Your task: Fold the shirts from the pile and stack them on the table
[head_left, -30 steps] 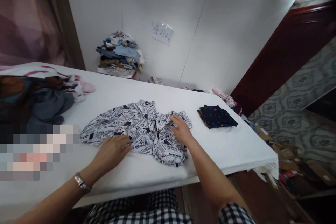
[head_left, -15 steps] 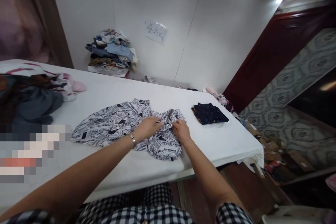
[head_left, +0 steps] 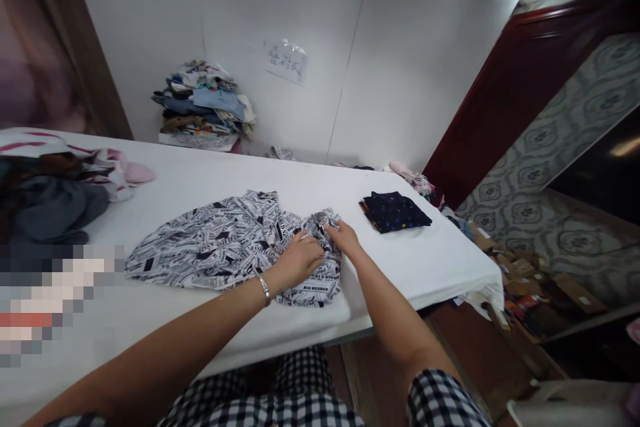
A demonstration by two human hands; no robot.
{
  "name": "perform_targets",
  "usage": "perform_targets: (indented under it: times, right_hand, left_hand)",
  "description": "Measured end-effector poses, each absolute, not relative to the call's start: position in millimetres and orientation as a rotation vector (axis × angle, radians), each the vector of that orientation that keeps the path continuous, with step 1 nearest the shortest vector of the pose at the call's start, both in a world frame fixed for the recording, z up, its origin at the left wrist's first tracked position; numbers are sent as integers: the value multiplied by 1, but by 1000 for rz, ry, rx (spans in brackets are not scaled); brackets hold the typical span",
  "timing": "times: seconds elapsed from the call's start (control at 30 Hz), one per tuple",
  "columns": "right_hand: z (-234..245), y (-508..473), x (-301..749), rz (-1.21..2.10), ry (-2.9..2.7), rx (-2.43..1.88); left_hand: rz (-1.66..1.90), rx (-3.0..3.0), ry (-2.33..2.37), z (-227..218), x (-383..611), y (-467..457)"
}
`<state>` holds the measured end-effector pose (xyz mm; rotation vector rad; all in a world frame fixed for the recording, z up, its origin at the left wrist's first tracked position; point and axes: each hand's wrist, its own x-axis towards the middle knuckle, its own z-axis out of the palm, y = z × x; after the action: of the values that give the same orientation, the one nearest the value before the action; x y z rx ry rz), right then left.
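While a newsprint-patterned shirt (head_left: 215,240) lies on the white surface (head_left: 430,273), the left hand (head_left: 300,259), fingers loosely curved, touches its right part; the right hand (head_left: 345,239), fingers bent, meets its edge, either grip unclear; folded dark clothing (head_left: 396,211) lies farther right.

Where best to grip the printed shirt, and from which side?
Probably its tapered left end, pinching the edge from the left: the printed shirt lies spread on the table there, away from the left hand and right hand, both toward its right end.
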<state>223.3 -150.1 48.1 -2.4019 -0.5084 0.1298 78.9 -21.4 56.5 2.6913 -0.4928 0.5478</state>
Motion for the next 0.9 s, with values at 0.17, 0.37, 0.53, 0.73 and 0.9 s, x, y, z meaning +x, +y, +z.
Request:
perform_targets:
  times: [0.17,0.37,0.53,0.73,0.9]
  right_hand:
    - [55,-125,227,384,-409,-2138]
    - [66,-140,247,324,-259,-1748]
    - [55,-195,263,201,-27,-1605]
    - [27,-257,251,19,121,-1686]
    - [32,-239,202,-269,-612,-2008]
  left_hand:
    - [643,2754,-582,57,73,-32]
    - [720,2628,-528,55,63,-25]
    - [642,2650,-208,43,37,31]
    - [501,2686,142,41,-10,96]
    - [397,2763,81,29,-35,93]
